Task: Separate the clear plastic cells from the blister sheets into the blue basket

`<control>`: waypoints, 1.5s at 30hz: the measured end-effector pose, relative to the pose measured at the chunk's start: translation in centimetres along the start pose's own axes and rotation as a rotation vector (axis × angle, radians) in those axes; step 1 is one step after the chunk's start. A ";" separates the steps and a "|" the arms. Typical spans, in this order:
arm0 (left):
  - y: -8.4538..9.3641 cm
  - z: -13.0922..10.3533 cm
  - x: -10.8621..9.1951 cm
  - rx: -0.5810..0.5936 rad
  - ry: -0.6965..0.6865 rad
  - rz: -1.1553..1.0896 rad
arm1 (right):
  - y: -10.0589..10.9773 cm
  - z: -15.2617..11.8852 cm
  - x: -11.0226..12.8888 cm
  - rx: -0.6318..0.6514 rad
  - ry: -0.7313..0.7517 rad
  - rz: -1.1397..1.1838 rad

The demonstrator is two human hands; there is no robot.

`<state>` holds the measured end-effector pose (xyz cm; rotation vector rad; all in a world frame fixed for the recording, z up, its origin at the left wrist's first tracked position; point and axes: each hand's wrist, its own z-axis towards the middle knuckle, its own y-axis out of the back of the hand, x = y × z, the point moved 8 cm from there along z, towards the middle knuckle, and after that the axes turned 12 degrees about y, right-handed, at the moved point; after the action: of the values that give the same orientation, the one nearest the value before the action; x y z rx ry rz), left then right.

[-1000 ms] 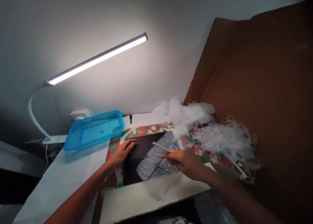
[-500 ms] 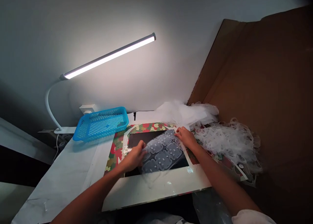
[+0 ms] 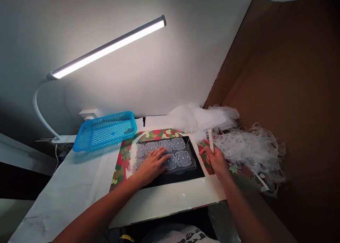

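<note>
A see-through plastic sheet (image 3: pixel 183 158) with rows of rounded square shapes lies on a black panel (image 3: pixel 186 175). My left hand (image 3: pixel 154 161) rests on the sheet with its fingers spread, hiding part of it. To the right of the panel, my right hand (image 3: pixel 216 159) is closed around a slim white pen-like tool (image 3: pixel 211 140), held upright. Its exact kind cannot be made out. Beneath the panel is a camouflage-patterned board (image 3: pixel 120 168) with pale strips along its edges.
A blue perforated basket (image 3: pixel 106 133) stands at the back left, beside a lit bar lamp (image 3: pixel 111 46). White sheer material (image 3: pixel 196 117) is piled at the back, and a tangle of see-through trimmings (image 3: pixel 247 149) lies at right. A tall cardboard sheet (image 3: pixel 278 87) rises behind it.
The sheet, earlier raised and tilted between both hands, now lies flat on the black panel. My left hand has spread over it. My right hand has moved right, with the white tool upright.
</note>
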<state>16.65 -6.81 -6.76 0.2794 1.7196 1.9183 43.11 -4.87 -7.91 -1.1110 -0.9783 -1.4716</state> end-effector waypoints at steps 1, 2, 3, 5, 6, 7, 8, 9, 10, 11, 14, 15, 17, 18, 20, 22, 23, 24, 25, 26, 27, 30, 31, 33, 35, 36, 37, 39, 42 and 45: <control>-0.6 -0.1 -1.3 0.034 -0.060 -0.031 | -0.2 0.1 -0.2 -0.009 -0.041 0.065; -1.1 -0.2 -2.4 0.063 -0.109 -0.058 | -0.6 0.4 -0.4 -0.012 -0.071 0.120; -1.4 -0.3 -3.3 0.084 -0.143 -0.080 | -1.2 0.8 -0.4 -0.003 -0.088 0.169; -1.7 -0.2 -4.9 0.111 -0.176 -0.103 | -2.9 1.9 -0.3 0.047 -0.095 0.257; -1.8 -0.1 -5.4 0.117 -0.180 -0.104 | -3.8 2.6 -0.4 0.076 -0.098 0.289; -1.9 0.1 -5.8 0.118 -0.179 -0.100 | -4.7 3.3 -0.7 0.101 -0.109 0.309; -1.9 0.4 -6.1 0.115 -0.174 -0.094 | -5.4 4.0 -1.1 0.117 -0.122 0.318; -2.0 0.6 -6.2 0.113 -0.169 -0.087 | -5.9 4.8 -1.7 0.118 -0.133 0.312; -2.0 0.8 -6.3 0.112 -0.167 -0.083 | -6.2 5.6 -2.3 0.105 -0.138 0.296; -2.0 0.9 -6.3 0.113 -0.169 -0.081 | -6.3 6.4 -2.8 0.084 -0.134 0.273; -1.7 0.3 -6.3 0.129 -0.203 -0.088 | -5.7 8.7 -3.7 0.025 -0.094 0.199; -1.5 -0.1 -6.3 0.137 -0.217 -0.095 | -5.4 9.2 -3.7 0.018 -0.081 0.184; -1.0 -0.9 -6.3 0.159 -0.240 -0.114 | -4.7 9.6 -3.6 0.015 -0.058 0.161; -0.9 -1.2 -6.2 0.170 -0.250 -0.127 | -4.2 9.5 -3.4 0.013 -0.042 0.140; -0.6 -1.4 -6.1 0.183 -0.255 -0.154 | -3.1 8.6 -2.7 0.001 0.007 0.059; -0.6 -0.7 -5.7 0.166 -0.221 -0.172 | -2.0 7.1 -1.8 0.005 0.079 -0.065; -0.6 0.1 -5.5 0.143 -0.195 -0.177 | -1.8 6.3 -1.4 0.031 0.114 -0.127; -0.7 1.1 -5.4 0.114 -0.169 -0.177 | -1.7 5.6 -0.9 0.071 0.146 -0.179; -0.9 2.2 -5.3 0.083 -0.149 -0.172 | -1.8 4.9 -0.5 0.124 0.176 -0.219; -1.1 3.3 -5.2 0.056 -0.138 -0.163 | -2.1 4.4 -0.2 0.183 0.203 -0.256; -1.5 4.5 -5.2 0.034 -0.131 -0.150 | -2.3 3.9 0.1 0.235 0.219 -0.288; -2.8 7.0 -5.0 -0.006 -0.101 -0.115 | -2.3 3.5 0.1 0.261 0.190 -0.303; -3.2 7.5 -4.9 -0.014 -0.090 -0.112 | -2.0 3.6 -0.1 0.230 0.156 -0.269; -3.6 7.8 -4.6 -0.022 -0.079 -0.122 | -1.4 3.9 -0.8 0.147 0.086 -0.161; -3.8 7.6 -4.5 -0.021 -0.076 -0.137 | -1.2 4.1 -1.6 0.111 0.028 -0.062; -3.8 7.4 -4.4 -0.019 -0.073 -0.143 | -1.2 4.2 -2.1 0.117 0.003 -0.028; -3.7 7.3 -4.4 -0.018 -0.071 -0.148 | -1.4 4.3 -2.5 0.138 -0.018 -0.005; -3.5 7.1 -4.4 -0.020 -0.069 -0.155 | -1.7 4.4 -3.1 0.186 -0.037 0.012; -3.4 7.1 -4.4 -0.025 -0.065 -0.155 | -1.6 4.7 -2.9 0.197 0.028 -0.009; -3.6 7.2 -4.4 -0.021 -0.065 -0.143 | -1.4 4.9 -1.8 0.196 0.091 -0.062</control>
<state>24.76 -2.82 -8.16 0.2036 1.6313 1.8036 42.58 0.45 -8.53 -0.8722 -1.0757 -1.4286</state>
